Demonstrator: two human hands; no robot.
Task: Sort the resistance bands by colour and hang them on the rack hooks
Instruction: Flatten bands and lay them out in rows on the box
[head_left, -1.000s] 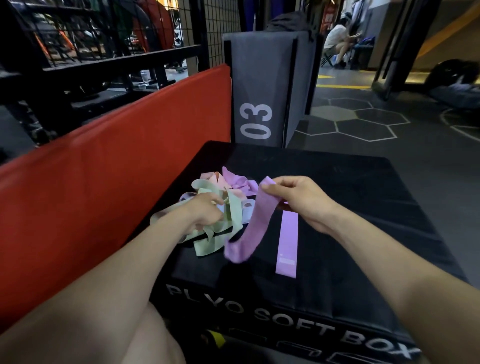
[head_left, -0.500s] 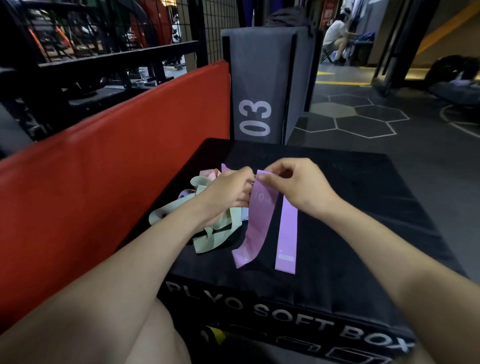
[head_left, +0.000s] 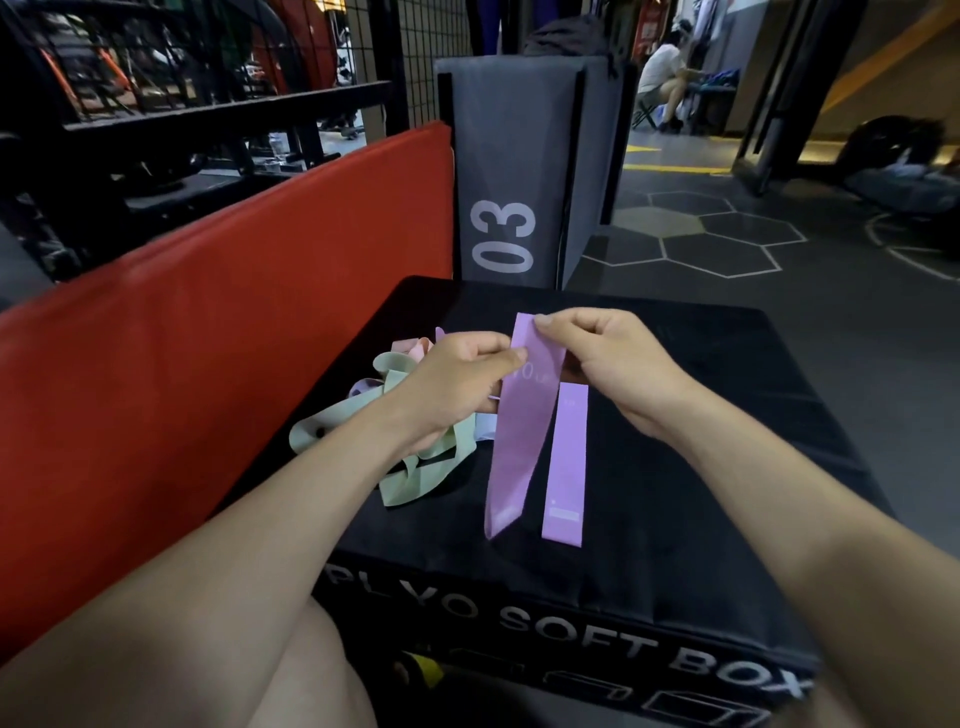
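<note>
I hold a purple resistance band (head_left: 519, 431) up by its top end over the black plyo soft box (head_left: 701, 415). My left hand (head_left: 457, 379) pinches its left edge and my right hand (head_left: 608, 358) pinches its top right corner. Its lower end touches the box. A second purple band (head_left: 566, 467) lies flat on the box just to the right of it. A tangled heap of bands lies under my left wrist: green bands (head_left: 415, 475), a pink band (head_left: 410, 349) and a pale lilac band (head_left: 363, 387). No rack hooks can be made out.
A red padded mat (head_left: 208, 338) stands along the box's left side. A grey box marked 03 (head_left: 519, 171) stands behind. A black wire rack (head_left: 208, 104) is at the back left. Dark gym floor (head_left: 831, 322) lies to the right; a person sits far off.
My left hand left the heap and came up to pinch the purple band beside my right hand. The band now hangs flat and spread between both hands.
</note>
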